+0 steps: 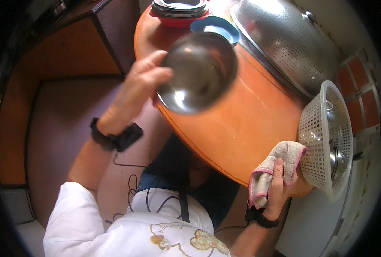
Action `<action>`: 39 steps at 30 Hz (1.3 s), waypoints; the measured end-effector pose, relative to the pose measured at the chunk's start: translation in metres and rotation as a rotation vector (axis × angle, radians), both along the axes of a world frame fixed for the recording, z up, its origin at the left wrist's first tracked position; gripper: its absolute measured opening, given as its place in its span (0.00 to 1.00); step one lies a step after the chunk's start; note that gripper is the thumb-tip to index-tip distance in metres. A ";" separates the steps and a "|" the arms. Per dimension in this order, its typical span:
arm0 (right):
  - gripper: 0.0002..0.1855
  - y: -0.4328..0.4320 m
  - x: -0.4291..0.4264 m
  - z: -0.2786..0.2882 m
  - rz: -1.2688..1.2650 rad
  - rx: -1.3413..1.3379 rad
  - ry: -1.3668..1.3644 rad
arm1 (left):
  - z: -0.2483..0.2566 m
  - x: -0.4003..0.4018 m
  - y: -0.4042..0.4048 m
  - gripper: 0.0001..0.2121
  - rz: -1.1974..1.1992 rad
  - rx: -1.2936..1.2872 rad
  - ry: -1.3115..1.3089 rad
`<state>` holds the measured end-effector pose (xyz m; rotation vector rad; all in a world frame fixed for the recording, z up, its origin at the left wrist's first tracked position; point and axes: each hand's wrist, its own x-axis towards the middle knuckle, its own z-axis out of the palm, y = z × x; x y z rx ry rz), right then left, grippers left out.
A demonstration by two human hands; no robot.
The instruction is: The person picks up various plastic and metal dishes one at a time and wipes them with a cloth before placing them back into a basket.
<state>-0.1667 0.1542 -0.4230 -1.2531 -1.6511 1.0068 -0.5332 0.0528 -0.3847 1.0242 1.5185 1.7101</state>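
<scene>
My left hand (145,80) grips the rim of a shiny metal bowl (200,74), held above the left part of an orange wooden table (241,128); both are slightly blurred. Near the table's right end my right hand (278,186) holds a folded grey cloth with pink edging (286,154), its thumb on top. The cloth is close beside a white plastic basket (312,141) with metal lids or bowls (336,160) inside. Partly behind the metal bowl, a blue bowl (214,24) rests on the table.
Stacked metal bowls (180,11) sit in a red basin (180,22) at the table's far left. A large perforated metal colander (283,41) lies upside down along the far side. A wooden cabinet (78,51) is at left. Cables hang near my lap.
</scene>
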 end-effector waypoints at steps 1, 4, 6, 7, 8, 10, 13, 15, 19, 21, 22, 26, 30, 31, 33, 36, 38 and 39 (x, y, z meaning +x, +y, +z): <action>0.13 0.000 0.000 0.002 0.014 -0.003 -0.002 | 0.011 -0.018 -0.008 0.18 -0.048 -0.124 0.038; 0.13 -0.003 -0.007 0.011 0.029 0.008 0.020 | 0.011 -0.057 -0.002 0.15 0.045 -0.136 0.061; 0.12 -0.003 -0.002 0.013 0.041 0.000 0.009 | 0.013 -0.081 0.005 0.12 0.067 -0.175 0.114; 0.11 -0.003 0.001 0.015 0.043 -0.002 0.000 | 0.012 -0.092 0.011 0.12 0.075 -0.188 0.126; 0.12 -0.002 -0.001 0.011 0.042 0.009 0.021 | 0.011 -0.105 0.012 0.12 0.098 -0.207 0.148; 0.12 -0.003 -0.003 0.009 0.016 0.040 0.053 | 0.017 -0.108 0.018 0.11 0.152 -0.247 0.203; 0.13 -0.003 -0.001 0.011 0.044 0.011 0.053 | 0.006 -0.135 0.020 0.10 0.097 -0.278 0.162; 0.13 -0.004 -0.001 0.012 0.038 0.028 0.048 | -0.002 -0.142 0.025 0.11 0.096 -0.310 0.174; 0.14 -0.007 -0.004 0.015 0.018 0.022 0.078 | -0.009 -0.139 0.028 0.15 0.180 -0.366 0.215; 0.14 -0.006 -0.005 0.014 0.023 0.039 0.072 | -0.007 -0.140 0.027 0.20 0.183 -0.392 0.187; 0.14 -0.007 -0.004 0.015 0.017 0.048 0.063 | -0.003 -0.135 0.027 0.21 0.176 -0.400 0.149; 0.14 -0.006 -0.004 0.013 0.019 0.068 0.061 | 0.016 -0.123 0.015 0.21 0.291 -0.421 0.231; 0.13 -0.007 -0.004 0.017 0.002 0.082 0.052 | 0.032 -0.126 0.007 0.20 0.357 -0.293 0.511; 0.13 -0.006 -0.005 0.016 -0.006 0.095 0.047 | 0.050 -0.107 0.000 0.19 0.362 -0.268 0.587; 0.12 -0.008 0.001 0.024 -0.003 0.018 0.108 | 0.076 -0.096 0.000 0.19 0.182 -0.157 0.707; 0.09 0.005 0.001 0.008 0.111 0.093 0.085 | 0.127 -0.034 -0.016 0.19 0.195 -0.232 0.890; 0.08 0.008 0.006 0.002 0.121 0.148 0.091 | 0.140 -0.011 -0.007 0.21 0.025 -0.214 1.008; 0.08 0.008 0.005 0.004 0.110 0.183 0.063 | 0.151 0.008 -0.003 0.20 -0.090 -0.262 1.055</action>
